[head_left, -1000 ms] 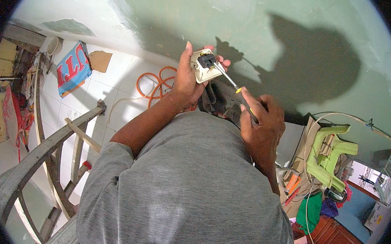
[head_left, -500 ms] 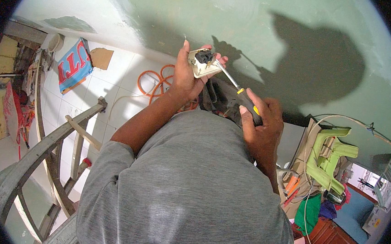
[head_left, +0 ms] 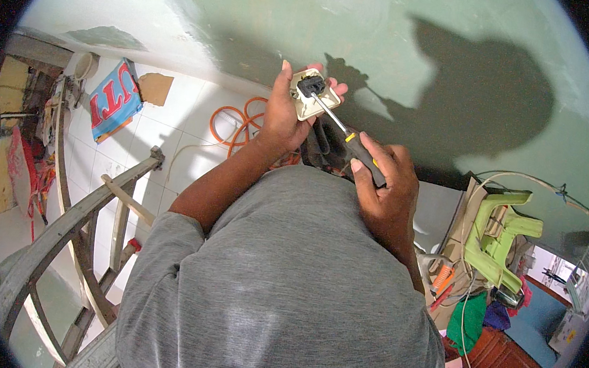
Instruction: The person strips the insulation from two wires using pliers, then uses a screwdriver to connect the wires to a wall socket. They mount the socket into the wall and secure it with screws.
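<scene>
My left hand grips a cream electrical fitting, a square plate with a black block on its upturned back, by its edges. In my right hand is a screwdriver with a black and yellow handle, thumb and fingers wrapped round it. Its metal shaft slants up and left, and the tip meets the fitting beside the black block. Exactly which spot the tip touches is too small to tell.
A green wall rises just ahead, with shadows on it. To the left stands a ladder. Orange hose lies coiled on the white tiled floor. On the right are a lime-green plastic stool and a green cloth.
The screwdriver and my right hand have moved left and slightly down, bringing the tip from the plate's right edge to beside the black block. The fitting has tilted a little in my left hand.
</scene>
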The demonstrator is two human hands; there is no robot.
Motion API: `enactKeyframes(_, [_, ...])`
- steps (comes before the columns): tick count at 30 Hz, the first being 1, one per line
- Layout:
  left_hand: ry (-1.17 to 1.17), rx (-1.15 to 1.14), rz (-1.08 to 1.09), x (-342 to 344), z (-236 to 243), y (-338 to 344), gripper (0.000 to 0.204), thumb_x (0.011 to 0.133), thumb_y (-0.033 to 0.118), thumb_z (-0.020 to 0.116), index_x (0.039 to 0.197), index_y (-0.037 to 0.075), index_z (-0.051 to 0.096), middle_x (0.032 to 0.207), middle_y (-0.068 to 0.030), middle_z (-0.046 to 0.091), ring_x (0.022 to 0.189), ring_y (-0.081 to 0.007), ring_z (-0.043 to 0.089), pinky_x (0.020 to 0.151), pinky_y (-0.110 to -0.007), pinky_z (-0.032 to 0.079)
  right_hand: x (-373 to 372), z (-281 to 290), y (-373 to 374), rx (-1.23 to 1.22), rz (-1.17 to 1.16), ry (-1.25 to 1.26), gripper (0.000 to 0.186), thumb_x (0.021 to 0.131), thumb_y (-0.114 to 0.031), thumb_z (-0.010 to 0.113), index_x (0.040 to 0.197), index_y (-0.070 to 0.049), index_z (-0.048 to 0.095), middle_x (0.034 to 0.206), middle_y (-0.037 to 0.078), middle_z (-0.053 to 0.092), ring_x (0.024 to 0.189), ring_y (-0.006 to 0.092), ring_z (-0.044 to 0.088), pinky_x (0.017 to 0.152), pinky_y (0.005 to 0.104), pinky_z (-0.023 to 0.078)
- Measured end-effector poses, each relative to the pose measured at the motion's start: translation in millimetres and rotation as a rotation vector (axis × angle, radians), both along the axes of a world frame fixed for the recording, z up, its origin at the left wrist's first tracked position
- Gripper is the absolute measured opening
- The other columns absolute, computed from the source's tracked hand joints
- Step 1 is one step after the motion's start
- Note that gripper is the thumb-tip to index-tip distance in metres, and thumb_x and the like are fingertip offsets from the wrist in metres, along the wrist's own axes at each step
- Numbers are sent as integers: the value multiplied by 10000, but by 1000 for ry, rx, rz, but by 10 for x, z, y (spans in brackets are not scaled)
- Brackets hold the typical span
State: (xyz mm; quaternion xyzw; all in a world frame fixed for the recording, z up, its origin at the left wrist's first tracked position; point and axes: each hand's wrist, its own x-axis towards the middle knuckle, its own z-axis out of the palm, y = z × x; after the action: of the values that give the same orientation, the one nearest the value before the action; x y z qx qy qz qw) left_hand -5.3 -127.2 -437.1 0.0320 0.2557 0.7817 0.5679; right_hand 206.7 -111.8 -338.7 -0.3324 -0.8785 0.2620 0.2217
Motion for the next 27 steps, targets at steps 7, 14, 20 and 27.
enactKeyframes(7, [286,121,79,-42,28,10,548,1109,445,352,1449,21,419,1205,-222,641,1187,-378,658,1025,-467,550,-14,107,-60,-721,-86,26,433,1030,-273,529,1333,21,624,867,86,666,713,166,576,676,305,470])
enactKeyframes(14, [333,229,103,-104,119,-16,483,1114,369,362,1473,48,396,1188,-211,637,1154,-360,674,1019,-463,565,1,128,118,-1291,-78,149,438,1047,-298,526,1358,0,605,860,45,651,698,113,553,621,262,434])
enactKeyframes(20, [340,263,122,-107,87,-13,480,1112,374,386,1470,54,409,1168,-193,640,1134,-343,684,1007,-445,570,-22,-11,-3,-926,-82,88,421,1013,-196,532,1359,31,610,783,29,588,647,87,514,598,259,433])
enactKeyframes(27, [344,213,161,-137,-64,33,463,1107,358,396,1432,29,428,1131,-192,645,1086,-343,700,977,-444,584,-99,-153,-75,129,41,-28,427,921,-151,704,1335,-49,670,903,121,620,794,305,632,704,421,524])
